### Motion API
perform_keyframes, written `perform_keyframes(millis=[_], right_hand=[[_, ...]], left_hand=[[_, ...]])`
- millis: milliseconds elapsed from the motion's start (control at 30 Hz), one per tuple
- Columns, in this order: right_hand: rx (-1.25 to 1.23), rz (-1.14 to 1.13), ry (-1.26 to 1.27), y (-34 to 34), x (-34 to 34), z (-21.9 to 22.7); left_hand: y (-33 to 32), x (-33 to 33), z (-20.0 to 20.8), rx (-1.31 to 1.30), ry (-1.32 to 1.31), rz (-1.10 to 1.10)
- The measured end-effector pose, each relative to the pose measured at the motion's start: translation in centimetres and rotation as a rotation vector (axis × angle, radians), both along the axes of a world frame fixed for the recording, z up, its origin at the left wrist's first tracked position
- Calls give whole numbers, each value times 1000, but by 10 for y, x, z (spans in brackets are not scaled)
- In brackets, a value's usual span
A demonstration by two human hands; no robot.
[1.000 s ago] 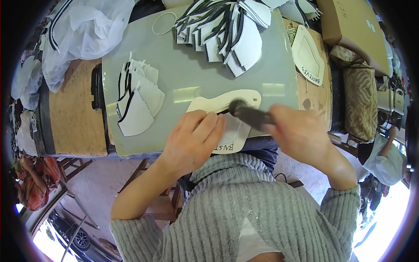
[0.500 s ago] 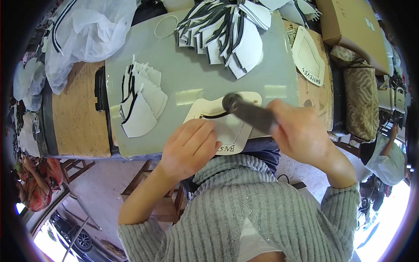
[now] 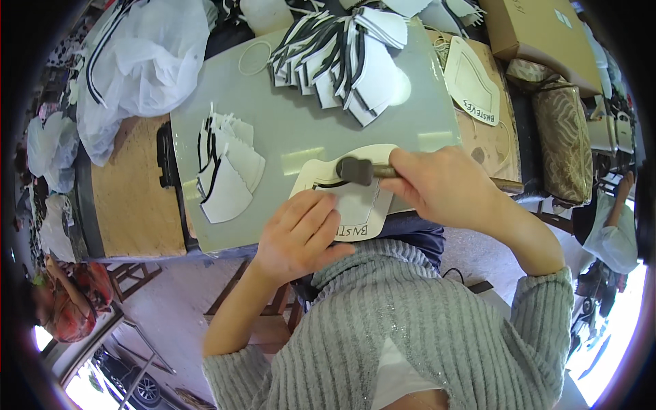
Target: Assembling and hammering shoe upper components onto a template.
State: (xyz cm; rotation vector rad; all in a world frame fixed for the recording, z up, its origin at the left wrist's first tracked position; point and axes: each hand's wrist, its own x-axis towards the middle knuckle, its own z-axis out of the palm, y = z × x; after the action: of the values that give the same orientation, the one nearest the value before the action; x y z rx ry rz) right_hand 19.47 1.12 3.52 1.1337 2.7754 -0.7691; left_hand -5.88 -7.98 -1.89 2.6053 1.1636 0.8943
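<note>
My right hand [image 3: 447, 184] is wrapped round the handle of a hammer [image 3: 357, 171], whose dark head hangs over the upper edge of a white cut piece [image 3: 357, 203]. That piece lies on a cream, curved template [image 3: 377, 156] with dark lettering, at the near edge of a grey-green board [image 3: 280, 113]. Along the piece's upper edge runs a black strip [image 3: 333, 184], partly under the hammer head. My left hand [image 3: 297, 236] rests at the left side of the piece, fingertips on it and thumb held apart. Whether the hammer head touches the strip, I cannot tell.
A large fanned stack of black-edged white pieces [image 3: 372, 75] lies at the far side; a smaller one [image 3: 229, 188] sits left. Another template [image 3: 473, 82], a cardboard box [image 3: 540, 34] and a patterned bag [image 3: 564, 150] stand right. A plastic bag [image 3: 143, 68] lies far left.
The hammer has swung from a blurred slant to nearly level, its head still over the strip. My left thumb has spread away from the fingers. The whole view has shifted slightly.
</note>
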Motion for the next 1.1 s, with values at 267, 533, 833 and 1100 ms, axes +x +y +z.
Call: perform_keyframes(millis=[267,533,833,1100], right_hand=[[-647,-674,698,-11,9,-1],[-595,-645,700,-19,-4,-28],[-501,-592,686,-20,-1,-38],[-401,-540,691,-16,-7,-46]], left_hand=[[-5,13,13,-51,-175,217],[22,53,22,-426,216,376],[20,64,21,-215,493,317],[25,66,15,-180,650,162]])
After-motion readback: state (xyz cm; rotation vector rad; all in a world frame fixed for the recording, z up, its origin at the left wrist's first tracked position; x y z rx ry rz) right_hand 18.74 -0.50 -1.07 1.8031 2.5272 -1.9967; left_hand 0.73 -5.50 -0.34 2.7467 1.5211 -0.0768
